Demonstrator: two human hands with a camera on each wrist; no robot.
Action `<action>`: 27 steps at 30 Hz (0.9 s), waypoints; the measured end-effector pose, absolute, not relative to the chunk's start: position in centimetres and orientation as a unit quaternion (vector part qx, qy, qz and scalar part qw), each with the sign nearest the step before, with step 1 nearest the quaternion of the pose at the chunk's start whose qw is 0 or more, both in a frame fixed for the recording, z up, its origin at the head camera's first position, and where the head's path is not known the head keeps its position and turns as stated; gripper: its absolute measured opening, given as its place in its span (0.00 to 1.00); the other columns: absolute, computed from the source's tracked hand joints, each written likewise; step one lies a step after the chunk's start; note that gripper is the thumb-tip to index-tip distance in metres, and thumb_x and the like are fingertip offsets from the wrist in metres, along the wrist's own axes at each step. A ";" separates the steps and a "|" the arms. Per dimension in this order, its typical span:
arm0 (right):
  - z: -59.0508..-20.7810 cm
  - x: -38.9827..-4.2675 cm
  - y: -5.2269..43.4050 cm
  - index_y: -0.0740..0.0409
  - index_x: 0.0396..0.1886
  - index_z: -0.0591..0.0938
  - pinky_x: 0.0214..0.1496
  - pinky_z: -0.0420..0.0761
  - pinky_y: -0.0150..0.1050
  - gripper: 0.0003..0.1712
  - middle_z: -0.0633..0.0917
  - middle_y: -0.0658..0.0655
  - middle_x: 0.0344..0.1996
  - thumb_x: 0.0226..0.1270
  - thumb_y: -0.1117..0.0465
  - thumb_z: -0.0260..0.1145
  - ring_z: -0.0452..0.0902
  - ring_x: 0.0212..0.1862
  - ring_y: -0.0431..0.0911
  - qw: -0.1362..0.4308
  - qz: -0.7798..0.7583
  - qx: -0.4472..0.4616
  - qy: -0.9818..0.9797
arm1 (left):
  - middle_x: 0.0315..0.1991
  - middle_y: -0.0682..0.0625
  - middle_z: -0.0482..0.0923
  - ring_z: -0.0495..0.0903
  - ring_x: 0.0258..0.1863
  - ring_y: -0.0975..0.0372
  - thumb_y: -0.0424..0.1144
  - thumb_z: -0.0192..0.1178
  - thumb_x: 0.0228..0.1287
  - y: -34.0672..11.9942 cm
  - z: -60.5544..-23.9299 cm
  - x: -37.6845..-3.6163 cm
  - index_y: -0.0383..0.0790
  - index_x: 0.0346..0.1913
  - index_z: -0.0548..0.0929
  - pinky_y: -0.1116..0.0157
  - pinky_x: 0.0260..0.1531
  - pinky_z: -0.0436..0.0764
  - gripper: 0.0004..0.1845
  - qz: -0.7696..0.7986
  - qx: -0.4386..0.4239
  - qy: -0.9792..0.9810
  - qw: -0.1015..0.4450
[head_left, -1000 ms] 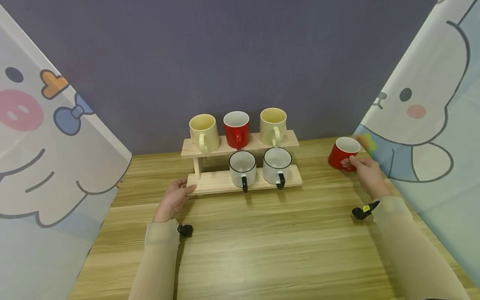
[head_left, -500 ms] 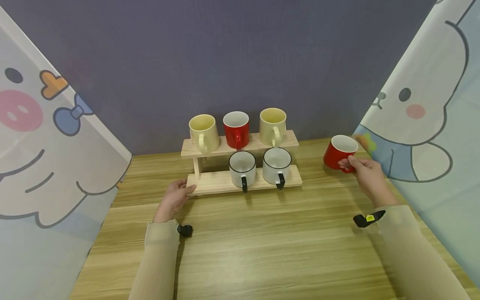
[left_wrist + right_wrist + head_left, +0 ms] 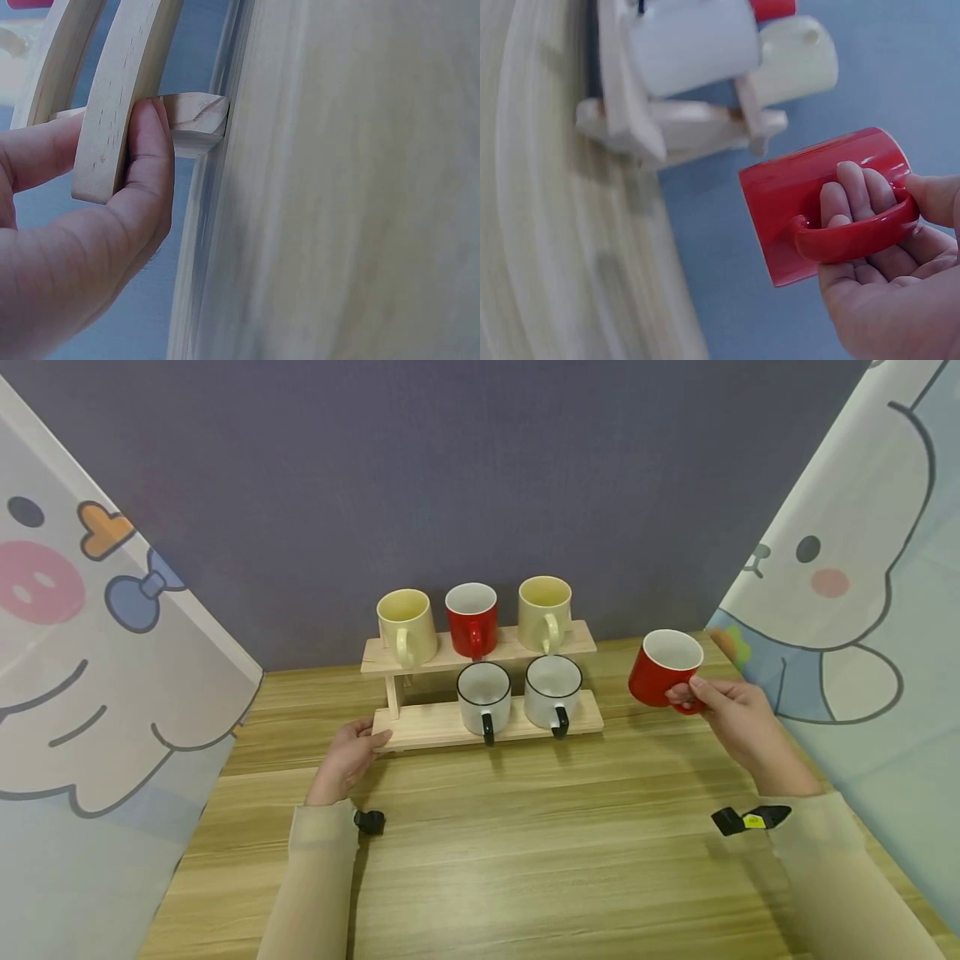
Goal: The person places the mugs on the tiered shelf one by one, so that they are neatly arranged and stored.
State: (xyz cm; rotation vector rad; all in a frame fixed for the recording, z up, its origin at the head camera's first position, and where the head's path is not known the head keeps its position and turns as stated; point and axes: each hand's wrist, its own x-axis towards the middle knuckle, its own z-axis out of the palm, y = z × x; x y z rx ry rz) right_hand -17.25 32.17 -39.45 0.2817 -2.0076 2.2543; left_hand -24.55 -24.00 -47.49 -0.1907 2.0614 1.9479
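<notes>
Red mug [image 3: 663, 668] is hanging in my right hand [image 3: 731, 714]; wrist view is showing fingers [image 3: 853, 196] through its handle, left hand [image 3: 347, 758] pinching wooden rack [image 3: 442, 727].

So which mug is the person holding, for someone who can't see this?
Start at the two-tier wooden rack against the purple wall. To its right, above the table, the right hand grips a red mug by its handle. The other red mug sits on the rack's top shelf.
</notes>
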 end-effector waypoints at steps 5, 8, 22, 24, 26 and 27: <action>-38.0 -16.1 31.0 0.79 0.46 0.84 0.47 0.80 0.33 0.16 0.89 0.58 0.38 0.81 0.68 0.55 0.82 0.42 0.47 0.044 0.735 0.119 -0.666 | 0.67 0.33 0.65 0.75 0.54 0.56 0.34 0.56 0.78 -24.0 -47.6 -24.6 0.22 0.77 0.51 0.66 0.47 0.78 0.35 0.681 -0.061 0.715 0.147; -37.2 -15.5 30.2 0.80 0.46 0.84 0.48 0.80 0.35 0.16 0.89 0.59 0.38 0.81 0.69 0.54 0.82 0.42 0.47 0.032 0.732 0.140 -0.666 | 0.67 0.33 0.65 0.74 0.55 0.56 0.34 0.56 0.79 -24.0 -47.6 -24.6 0.23 0.77 0.51 0.66 0.47 0.78 0.36 0.682 -0.062 0.714 0.146; -35.0 -13.9 27.1 0.82 0.45 0.82 0.50 0.80 0.36 0.15 0.89 0.61 0.40 0.81 0.73 0.51 0.83 0.45 0.50 -0.028 0.707 0.211 -0.674 | 0.67 0.33 0.65 0.74 0.58 0.52 0.33 0.56 0.78 -23.9 -47.7 -24.5 0.22 0.77 0.51 0.65 0.49 0.78 0.35 0.681 -0.069 0.715 0.146; -34.8 -13.6 26.5 0.82 0.46 0.82 0.51 0.80 0.37 0.15 0.89 0.61 0.40 0.81 0.73 0.51 0.83 0.45 0.50 -0.037 0.703 0.216 -0.677 | 0.68 0.32 0.65 0.72 0.60 0.51 0.33 0.56 0.79 -23.9 -47.6 -24.5 0.22 0.77 0.51 0.66 0.50 0.78 0.35 0.683 -0.069 0.713 0.146; -34.5 -13.4 25.9 0.81 0.46 0.82 0.51 0.80 0.37 0.15 0.89 0.60 0.40 0.81 0.73 0.51 0.83 0.45 0.49 -0.048 0.699 0.218 -0.679 | 0.68 0.32 0.64 0.71 0.62 0.49 0.33 0.56 0.79 -23.9 -47.6 -24.6 0.23 0.77 0.51 0.66 0.52 0.78 0.35 0.684 -0.068 0.712 0.147; -34.3 -13.3 25.6 0.81 0.46 0.82 0.52 0.80 0.37 0.15 0.89 0.60 0.40 0.81 0.73 0.51 0.82 0.45 0.50 -0.054 0.697 0.222 -0.679 | 0.69 0.32 0.63 0.70 0.63 0.49 0.33 0.56 0.79 -23.9 -47.6 -24.6 0.23 0.77 0.50 0.66 0.52 0.77 0.36 0.684 -0.066 0.712 0.147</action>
